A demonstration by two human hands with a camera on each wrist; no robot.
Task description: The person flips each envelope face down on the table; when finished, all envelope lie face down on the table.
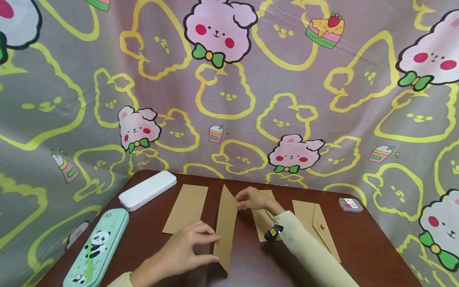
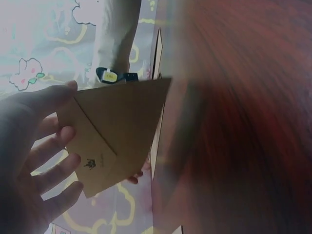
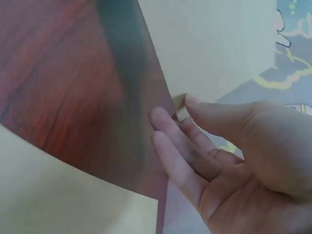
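A brown paper envelope (image 1: 226, 231) stands tilted on its long edge at mid-table, between my hands. Its flap and a small crown print show in the left wrist view. My right hand (image 1: 251, 199) pinches the far part of its edge between thumb and fingers; a bit of paper (image 3: 181, 114) shows there in the right wrist view. At the near part, my left hand (image 1: 183, 249) has its fingers spread, with fingertips right at the envelope's side and thumb tip at its edge. Flat envelopes lie either side: one (image 1: 186, 207) left, another (image 1: 263, 227) partly hidden under my right forearm.
Further right lies an envelope (image 1: 308, 215) with its flap up and a crown print. A white case (image 1: 148, 190) and a mint panda pencil case (image 1: 97, 247) line the left edge. At the back right sits a small clear box (image 1: 350, 205). Patterned cloth (image 1: 229, 99) hangs behind the table.
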